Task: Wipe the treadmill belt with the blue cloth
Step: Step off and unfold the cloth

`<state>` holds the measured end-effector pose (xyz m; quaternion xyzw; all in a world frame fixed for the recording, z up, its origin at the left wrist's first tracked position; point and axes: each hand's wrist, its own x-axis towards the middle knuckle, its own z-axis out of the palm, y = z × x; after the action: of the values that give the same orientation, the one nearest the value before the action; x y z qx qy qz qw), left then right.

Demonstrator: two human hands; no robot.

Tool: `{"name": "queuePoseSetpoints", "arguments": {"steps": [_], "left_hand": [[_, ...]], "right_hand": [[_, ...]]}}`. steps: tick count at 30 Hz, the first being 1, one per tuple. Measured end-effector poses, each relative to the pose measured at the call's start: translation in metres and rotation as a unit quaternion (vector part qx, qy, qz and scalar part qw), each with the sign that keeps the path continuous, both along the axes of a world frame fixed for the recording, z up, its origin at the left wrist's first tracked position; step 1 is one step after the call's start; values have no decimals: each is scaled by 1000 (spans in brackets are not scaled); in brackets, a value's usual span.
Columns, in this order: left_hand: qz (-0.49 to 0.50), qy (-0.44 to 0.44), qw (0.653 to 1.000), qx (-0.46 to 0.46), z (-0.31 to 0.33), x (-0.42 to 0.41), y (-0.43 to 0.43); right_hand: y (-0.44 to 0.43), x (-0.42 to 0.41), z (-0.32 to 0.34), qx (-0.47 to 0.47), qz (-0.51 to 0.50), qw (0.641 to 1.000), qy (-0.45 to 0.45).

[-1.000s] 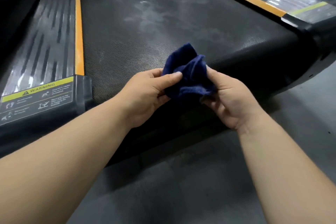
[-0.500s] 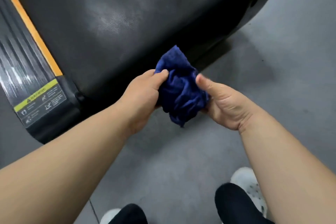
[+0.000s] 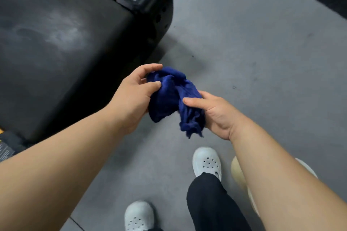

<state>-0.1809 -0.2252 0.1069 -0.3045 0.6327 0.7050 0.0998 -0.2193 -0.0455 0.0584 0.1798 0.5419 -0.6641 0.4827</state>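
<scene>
Blue cloth (image 3: pixel 170 97) bunched between left hand (image 3: pixel 132 97) and right hand (image 3: pixel 216 112), both gripping it.

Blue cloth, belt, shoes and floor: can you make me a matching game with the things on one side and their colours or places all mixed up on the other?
Things
1. blue cloth
2. treadmill belt
3. shoes
4. floor

Clues
A. grey, under the shoes
B. white, with little holes
C. gripped by the left hand and right hand
D. black, with pale smudges

Pairs: 1-C, 2-D, 3-B, 4-A
</scene>
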Motion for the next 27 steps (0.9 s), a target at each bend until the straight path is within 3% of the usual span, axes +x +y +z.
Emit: {"name": "queuePoseSetpoints", "arguments": {"steps": [5, 9, 13, 18, 21, 25, 26, 27], "left_hand": [[-97, 18, 991, -85, 13, 1, 30], [-262, 61, 945, -184, 30, 9, 58], [-405, 96, 889, -193, 45, 20, 101], [-528, 55, 830, -173, 40, 42, 160], [-555, 33, 798, -234, 38, 49, 195], [-622, -51, 684, -378, 31, 53, 224], [-617, -76, 685, -380, 28, 56, 229], [-588, -102, 728, -339, 23, 59, 233]], "right_hand": [[57, 25, 14, 109, -69, 990, 61], [97, 61, 31, 162, -22, 979, 121], [121, 102, 41, 111, 8, 986, 123], [162, 144, 39, 40, -182, 978, 95], [198, 165, 39, 39, -233, 967, 98], [244, 170, 53, -19, -271, 957, 101], [252, 169, 59, -32, -270, 957, 100], [261, 167, 63, -44, -274, 956, 98]]}}
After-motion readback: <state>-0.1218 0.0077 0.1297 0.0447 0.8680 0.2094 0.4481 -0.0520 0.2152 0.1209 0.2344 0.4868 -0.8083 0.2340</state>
